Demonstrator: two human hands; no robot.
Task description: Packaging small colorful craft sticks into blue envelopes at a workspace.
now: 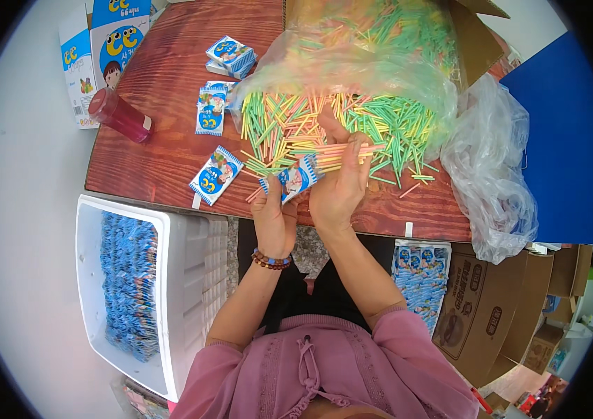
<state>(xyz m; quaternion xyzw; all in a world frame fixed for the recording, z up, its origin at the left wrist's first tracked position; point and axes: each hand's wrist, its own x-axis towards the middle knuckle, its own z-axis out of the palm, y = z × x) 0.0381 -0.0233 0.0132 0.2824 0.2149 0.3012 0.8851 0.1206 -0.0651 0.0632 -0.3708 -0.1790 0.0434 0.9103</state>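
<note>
My left hand (275, 222) pinches a small blue-and-white packet (299, 179) at its lower left end, above the table's near edge. In my right hand (339, 198) is a small bunch of thin pink and yellow sticks (330, 158), lying sideways at the packet's upper right end. How far the sticks reach into the packet, I cannot tell. Just beyond both hands spreads a loose pile of green, yellow and pink sticks (397, 124). It spills from a large clear plastic bag (352, 66) full of more sticks.
Blue-and-white packets (217, 174) lie left of the pile on the red-brown wooden table (150, 164), near a pink jar (120, 116). A white bin (164, 279) of blue packets stands below left. At right are crumpled clear plastic (490, 164) and cardboard boxes (481, 304).
</note>
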